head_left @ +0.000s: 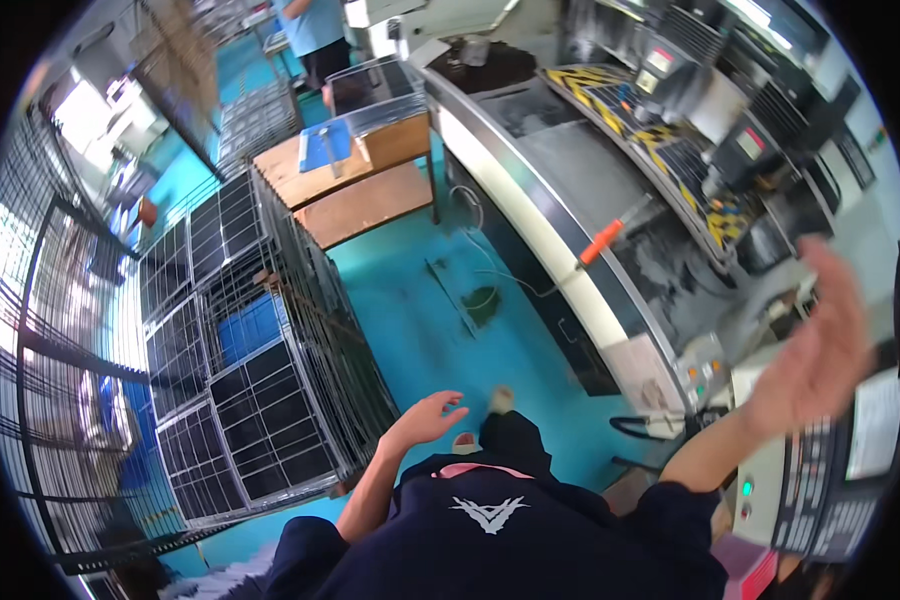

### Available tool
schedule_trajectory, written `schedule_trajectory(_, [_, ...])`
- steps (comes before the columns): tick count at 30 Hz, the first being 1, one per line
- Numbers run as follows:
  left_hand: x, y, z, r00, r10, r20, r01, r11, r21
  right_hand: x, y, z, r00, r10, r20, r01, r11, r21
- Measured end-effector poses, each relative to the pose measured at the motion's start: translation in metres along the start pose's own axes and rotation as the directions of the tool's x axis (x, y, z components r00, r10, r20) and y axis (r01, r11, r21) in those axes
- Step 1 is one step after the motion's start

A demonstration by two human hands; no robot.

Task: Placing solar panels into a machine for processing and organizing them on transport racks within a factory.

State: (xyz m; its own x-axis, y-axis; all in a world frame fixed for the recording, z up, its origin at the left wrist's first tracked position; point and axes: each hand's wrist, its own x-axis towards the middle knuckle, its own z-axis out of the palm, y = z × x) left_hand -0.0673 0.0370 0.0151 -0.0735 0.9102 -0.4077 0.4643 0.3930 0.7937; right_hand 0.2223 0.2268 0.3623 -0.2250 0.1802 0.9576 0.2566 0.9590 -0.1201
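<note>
My left hand (427,418) hangs in front of my body above the blue floor, its fingers loosely bent and apart, with nothing in it. My right hand (815,350) is raised at the right, slightly blurred, fingers stretched out and no object visible in it. It is nearest to the machine's control panel (815,490), which has rows of keys and a lit green button. A small box with orange and green buttons (705,378) sits left of that hand. Farther off, an orange-handled air gun (602,243) with a thin hose lies on the machine's front edge.
Stacked wire-framed racks with dark panels (260,420) stand at my left. Beyond them is a wooden table (395,140) holding a blue sheet. The machine bed (580,160) runs along the right, with yellow-black striped plates. A hose trails over the floor (390,300). Another person (315,35) stands far back.
</note>
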Motion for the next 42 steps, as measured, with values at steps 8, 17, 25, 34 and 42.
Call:
schedule_trajectory(8, [0.114,-0.017,-0.061,0.976,-0.163,-0.141,0.153,0.985,-0.079,-0.27,0.255,0.15,0.591,0.728,0.349,-0.581,0.684,-0.441])
schedule_trajectory(17, [0.219,0.017,-0.168,0.936,-0.259,-0.237,0.171,0.926,-0.338,-0.258,0.289,0.274,0.424,0.818,0.389,-0.8,0.539,-0.262])
schedule_trajectory(25, [0.312,-0.037,-0.307,0.928,-0.262,-0.267,0.101,0.862,-0.496,-0.129,0.31,0.418,0.333,0.821,0.464,-0.942,0.266,0.204])
schedule_trajectory(34, [0.455,-0.037,-0.543,0.829,-0.038,-0.558,-0.096,0.973,-0.208,0.005,0.252,0.583,-0.045,0.347,0.937,-0.969,0.214,-0.126])
schedule_trajectory(42, [0.578,0.007,-0.656,0.621,0.33,-0.711,-0.182,0.943,0.278,0.047,0.271,0.622,-0.094,0.351,0.932,-0.858,0.445,-0.255])
